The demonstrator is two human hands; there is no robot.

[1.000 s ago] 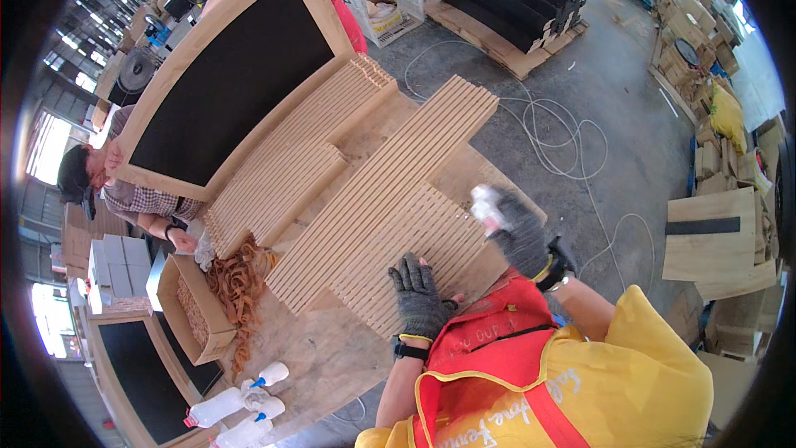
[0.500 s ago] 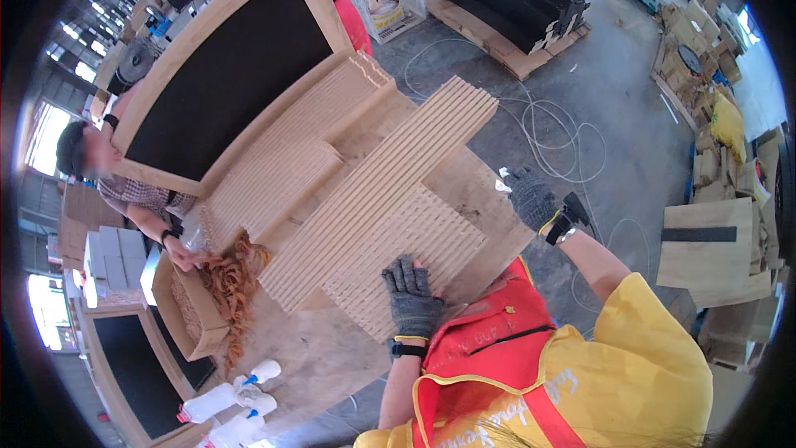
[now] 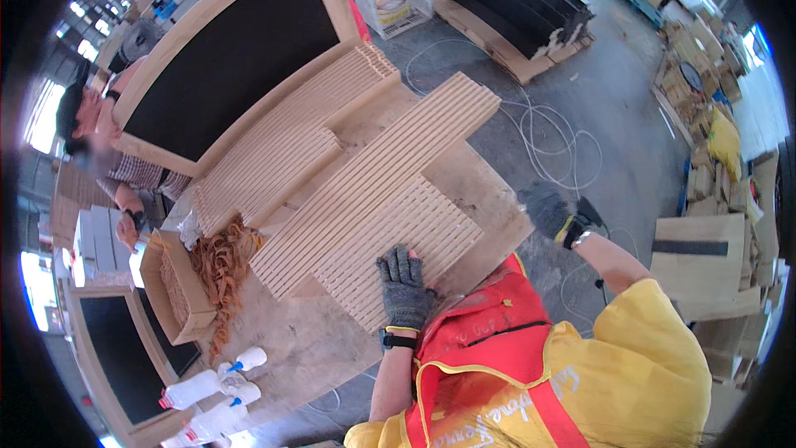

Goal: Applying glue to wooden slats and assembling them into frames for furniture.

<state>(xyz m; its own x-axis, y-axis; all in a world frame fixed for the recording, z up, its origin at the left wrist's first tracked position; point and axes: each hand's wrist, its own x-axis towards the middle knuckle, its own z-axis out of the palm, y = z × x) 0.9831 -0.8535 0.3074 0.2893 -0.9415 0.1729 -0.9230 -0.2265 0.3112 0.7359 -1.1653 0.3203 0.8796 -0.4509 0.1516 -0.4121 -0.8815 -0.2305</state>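
Observation:
My left hand [image 3: 405,292], in a grey knit glove, lies with its fingers stretched on a row of slotted wooden strips [image 3: 398,241] at the near side of the table. Only the fingertips look uncovered. My right hand [image 3: 546,209], gloved alike, hangs just past the table's right edge. Motion smears its fingers, so whether it holds anything is unclear. Long grooved wooden strips [image 3: 377,178] lie side by side just beyond the slotted ones, running diagonally. Farther back, more thin wooden strips [image 3: 274,166] are laid in rows.
Two people hold or stand by a wood-framed black panel [image 3: 240,58] across the table [image 3: 323,357]. A cardboard box [image 3: 197,315], orange-brown bands [image 3: 222,261] and white bottles [image 3: 195,388] are at left. A hose [image 3: 531,137] loops over the floor; stacked black pieces [image 3: 522,4] lie beyond.
My right hand has moved a little right and down, and the white scrap at its fingers no longer shows clearly. At left, a co-worker's hand has drawn back from the bands.

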